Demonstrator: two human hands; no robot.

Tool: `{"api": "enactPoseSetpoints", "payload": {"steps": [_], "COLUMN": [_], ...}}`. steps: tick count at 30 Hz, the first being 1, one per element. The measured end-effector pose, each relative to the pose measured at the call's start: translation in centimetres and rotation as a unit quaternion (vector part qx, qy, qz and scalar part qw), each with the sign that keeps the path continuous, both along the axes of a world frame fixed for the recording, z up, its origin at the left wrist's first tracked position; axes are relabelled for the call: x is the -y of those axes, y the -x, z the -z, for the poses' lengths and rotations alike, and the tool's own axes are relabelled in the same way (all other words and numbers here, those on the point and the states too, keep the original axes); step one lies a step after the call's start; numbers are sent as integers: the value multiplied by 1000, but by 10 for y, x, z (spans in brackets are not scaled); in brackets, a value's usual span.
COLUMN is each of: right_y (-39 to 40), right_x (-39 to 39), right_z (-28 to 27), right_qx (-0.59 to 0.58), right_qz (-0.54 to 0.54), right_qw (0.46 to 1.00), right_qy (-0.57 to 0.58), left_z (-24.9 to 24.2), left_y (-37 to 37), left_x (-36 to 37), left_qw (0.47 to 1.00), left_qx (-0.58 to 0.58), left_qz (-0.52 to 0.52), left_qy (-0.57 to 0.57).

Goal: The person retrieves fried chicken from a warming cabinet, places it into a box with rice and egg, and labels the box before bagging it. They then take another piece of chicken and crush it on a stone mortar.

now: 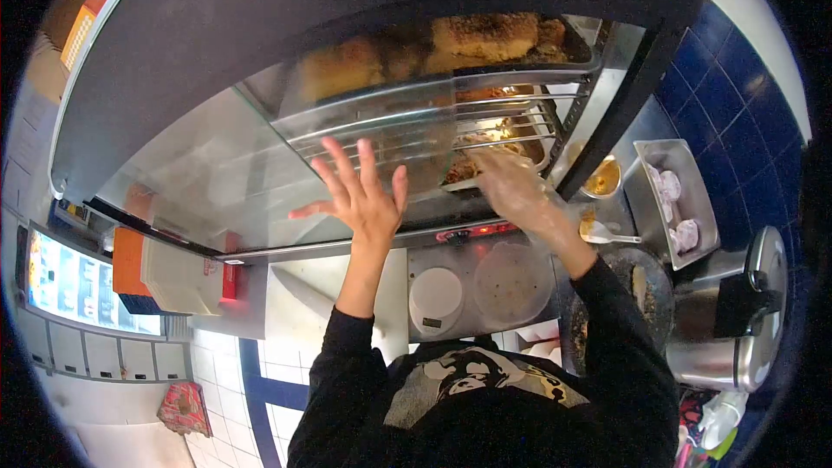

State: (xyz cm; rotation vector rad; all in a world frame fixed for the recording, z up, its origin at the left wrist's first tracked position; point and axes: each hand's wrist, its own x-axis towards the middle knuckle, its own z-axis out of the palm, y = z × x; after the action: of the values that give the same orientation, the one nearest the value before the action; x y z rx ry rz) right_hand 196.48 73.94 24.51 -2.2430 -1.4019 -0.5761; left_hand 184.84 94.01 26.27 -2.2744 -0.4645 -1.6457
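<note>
My left hand (360, 204) is bare and raised before the sliding glass door (234, 165) of a heated display case, fingers spread, holding nothing. My right hand (513, 192), apparently in a thin clear glove, reaches through the case's open side. Its blurred fingers are at the front edge of a metal tray (544, 160) of shredded food, below a wire rack (511, 110); whether they grip anything is hidden. On the shelf above, a large browned piece of food (485, 37) lies in a dark tray.
Right of the case are a bowl of orange sauce (604, 178), a white spatula (611, 234), a steel pan with wrapped bundles (676, 204), a round dark pan (654, 282) and a large steel pot (737, 316). A white scale (436, 299) and a clear round lid (513, 282) lie in front.
</note>
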Motion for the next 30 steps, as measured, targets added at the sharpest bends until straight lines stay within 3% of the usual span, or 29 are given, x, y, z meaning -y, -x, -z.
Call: {"api": "enactPoseSetpoints", "payload": {"steps": [2, 4, 5, 12, 19, 20, 21, 22, 24, 25, 27, 30], "right_y": [-11, -47, -57, -67, -38, -22, -9, 1, 26, 39, 65, 98], "right_x": [-38, -89, -109, -149, -76, -68, -56, -38, -3, 14, 46, 102], "right_z": [-5, 34, 42, 58, 42, 18, 1, -3, -6, -10, -15, 13], "right_qx": [-175, 44, 64, 11, -5, -405, -723, -721, -755, -751, -764, -721], "right_qz": [-14, -141, -163, -155, -90, -19, 56, 67, 40, 52, -3, 36], "right_qw": [976, 987, 982, 979, 994, 909, 645, 643, 539, 537, 438, 464], "right_qy": [127, 67, 68, 132, 54, -98, -242, -250, -370, -382, -473, -513], "left_z": [2, 6, 7, 4, 12, 14, 15, 16, 13, 14, 8, 5], "left_y": [8, 13, 20, 27, 17, 15, 12, 8, 2, -1, -9, -22], "left_x": [-8, -20, -24, -33, -33, -33, -32, -30, -26, -22, -11, 5], "left_qw": [1000, 1000, 998, 999, 1000, 1000, 999, 999, 1000, 999, 996, 990], "left_qx": [-18, -7, -40, -35, -5, -6, -1, 3, 12, 23, 47, 78], "left_qz": [-20, -28, -56, -17, -3, 9, -5, -18, -13, -18, 3, 44], "left_qy": [7, 7, 6, 24, 25, 29, 32, 34, 9, 37, 73, 112]}}
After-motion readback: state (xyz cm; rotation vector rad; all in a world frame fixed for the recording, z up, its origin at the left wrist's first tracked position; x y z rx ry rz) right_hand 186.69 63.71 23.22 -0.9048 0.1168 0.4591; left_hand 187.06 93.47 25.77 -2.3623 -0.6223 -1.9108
